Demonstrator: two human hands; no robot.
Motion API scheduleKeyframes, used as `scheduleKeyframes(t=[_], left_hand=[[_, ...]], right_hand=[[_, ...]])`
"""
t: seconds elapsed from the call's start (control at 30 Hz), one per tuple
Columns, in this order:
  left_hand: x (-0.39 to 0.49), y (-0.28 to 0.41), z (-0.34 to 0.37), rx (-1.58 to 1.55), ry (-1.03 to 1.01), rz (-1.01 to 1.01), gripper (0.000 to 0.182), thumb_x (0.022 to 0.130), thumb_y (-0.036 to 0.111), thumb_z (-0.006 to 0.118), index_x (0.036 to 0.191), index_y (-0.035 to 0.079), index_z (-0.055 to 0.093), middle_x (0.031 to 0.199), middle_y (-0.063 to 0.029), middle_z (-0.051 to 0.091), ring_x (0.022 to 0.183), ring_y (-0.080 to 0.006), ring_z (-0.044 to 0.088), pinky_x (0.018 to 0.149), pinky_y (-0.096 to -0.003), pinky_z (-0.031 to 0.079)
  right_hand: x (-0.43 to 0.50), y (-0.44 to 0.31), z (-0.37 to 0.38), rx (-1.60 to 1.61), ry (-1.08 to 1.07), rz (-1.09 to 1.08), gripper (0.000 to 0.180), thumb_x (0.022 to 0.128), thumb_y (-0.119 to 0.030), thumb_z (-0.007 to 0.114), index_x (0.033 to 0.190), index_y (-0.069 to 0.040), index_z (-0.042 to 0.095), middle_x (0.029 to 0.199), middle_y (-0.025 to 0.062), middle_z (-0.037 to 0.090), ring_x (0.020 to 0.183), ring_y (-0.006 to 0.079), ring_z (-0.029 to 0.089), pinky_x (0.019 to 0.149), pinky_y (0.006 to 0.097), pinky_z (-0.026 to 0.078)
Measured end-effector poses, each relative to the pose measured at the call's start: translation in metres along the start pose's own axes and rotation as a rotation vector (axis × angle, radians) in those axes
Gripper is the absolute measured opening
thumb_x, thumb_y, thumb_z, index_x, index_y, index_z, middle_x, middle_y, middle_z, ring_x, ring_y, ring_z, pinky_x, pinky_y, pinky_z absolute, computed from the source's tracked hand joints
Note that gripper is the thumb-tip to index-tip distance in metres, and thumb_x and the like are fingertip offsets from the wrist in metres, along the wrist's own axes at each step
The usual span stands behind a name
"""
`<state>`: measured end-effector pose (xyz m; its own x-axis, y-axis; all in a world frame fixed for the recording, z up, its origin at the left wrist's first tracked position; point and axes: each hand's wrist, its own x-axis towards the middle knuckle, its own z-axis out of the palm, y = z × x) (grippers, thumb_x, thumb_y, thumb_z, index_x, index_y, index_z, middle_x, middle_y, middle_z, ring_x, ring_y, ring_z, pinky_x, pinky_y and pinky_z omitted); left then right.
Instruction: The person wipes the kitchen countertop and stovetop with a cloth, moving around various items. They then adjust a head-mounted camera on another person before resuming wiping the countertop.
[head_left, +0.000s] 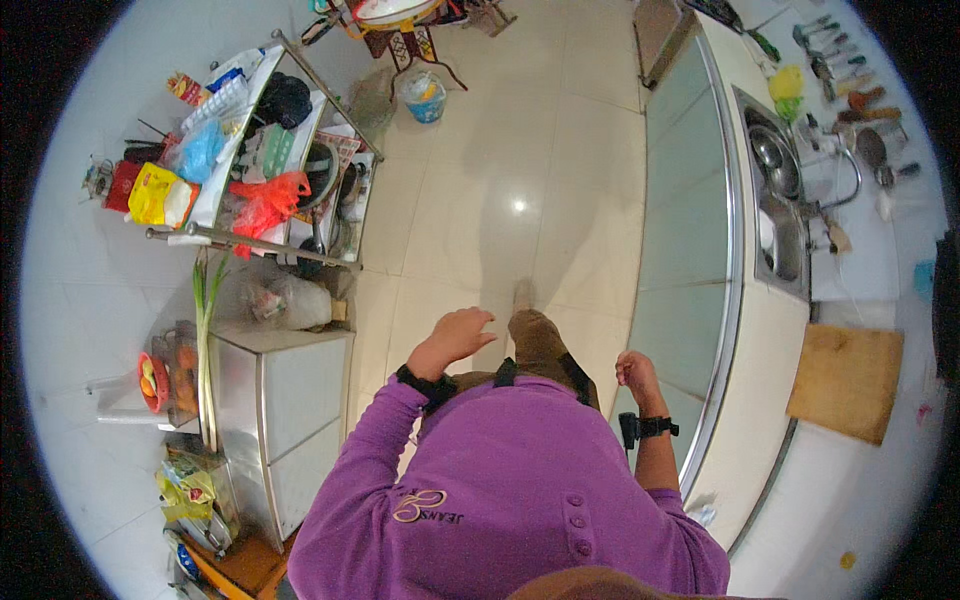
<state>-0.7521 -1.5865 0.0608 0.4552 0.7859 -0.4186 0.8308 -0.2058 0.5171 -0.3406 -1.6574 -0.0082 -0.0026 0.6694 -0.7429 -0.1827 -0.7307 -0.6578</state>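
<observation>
My left hand (459, 337) hangs in front of my body over the tiled floor, with nothing in it and its thumb apart from the fingers. On the other side, my right hand (637, 373) is beside the glass-fronted lower cabinet (679, 225), its fingers curled; whether they enclose anything cannot be made out. Both wrists carry black straps. A steel-edged cabinet (307, 397) stands to my left, with long green onions (205, 352) along its far side.
A metal shelf rack (300, 90) with bags and pans is at the left. A small bucket (425, 97) sits on the floor near a table. Along the right, the counter holds a double steel sink (776, 195) and a wooden board (847, 382).
</observation>
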Motion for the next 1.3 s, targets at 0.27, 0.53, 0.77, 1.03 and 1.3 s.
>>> scheduleKeyframes(t=[0.27,0.53,0.77,1.03,1.3], left_hand=[[0.049,-0.078,-0.093,0.004,0.106,-0.386,0.039,0.089,0.036,0.061,0.116,0.008,0.061,0.114,-0.0148,0.063,0.109,-0.0336,0.057,0.091,-0.0444,0.046],[0.077,-0.139,-0.121,-0.213,0.091,-0.653,0.045,0.088,0.041,0.06,0.12,0.009,0.06,0.119,-0.0148,0.061,0.11,-0.0326,0.058,0.092,-0.0422,0.047],[0.156,-0.263,-0.177,-0.316,0.137,-0.644,0.044,0.087,0.036,0.063,0.121,0.008,0.059,0.116,-0.0154,0.062,0.107,-0.0327,0.059,0.09,-0.0423,0.048],[0.194,-0.379,-0.286,-0.35,0.355,-0.717,0.041,0.085,0.033,0.065,0.118,0.009,0.059,0.11,-0.0165,0.062,0.102,-0.0349,0.06,0.086,-0.0454,0.049],[0.192,-0.419,-0.327,-0.352,0.333,-0.867,0.042,0.085,0.033,0.065,0.118,0.008,0.059,0.112,-0.017,0.061,0.104,-0.0354,0.059,0.087,-0.0456,0.049]], right_hand=[[0.166,-0.194,0.033,-0.071,-0.146,-0.112,0.026,0.091,-0.023,0.045,0.075,-0.008,0.057,0.061,0.0038,0.055,0.047,0.0142,0.05,0.044,0.026,0.039],[0.311,-0.403,0.203,-0.5,-0.371,-0.19,0.031,0.091,-0.029,0.049,0.071,-0.006,0.056,0.059,0.0026,0.052,0.049,0.0129,0.049,0.047,0.0278,0.039],[0.421,-0.541,0.387,-0.549,-0.571,-0.313,0.029,0.092,-0.029,0.05,0.074,-0.007,0.057,0.062,0.0021,0.052,0.053,0.0127,0.05,0.051,0.0285,0.042],[0.553,-0.617,0.593,-0.627,-0.604,-0.191,0.025,0.09,-0.025,0.048,0.078,-0.006,0.059,0.067,0.0031,0.056,0.057,0.0151,0.053,0.055,0.0272,0.043],[0.641,-0.626,0.721,-0.771,-0.535,-0.394,0.059,0.091,-0.047,0.053,0.134,-0.007,0.05,0.128,0.0079,0.054,0.114,0.0206,0.05,0.097,0.0365,0.039]])
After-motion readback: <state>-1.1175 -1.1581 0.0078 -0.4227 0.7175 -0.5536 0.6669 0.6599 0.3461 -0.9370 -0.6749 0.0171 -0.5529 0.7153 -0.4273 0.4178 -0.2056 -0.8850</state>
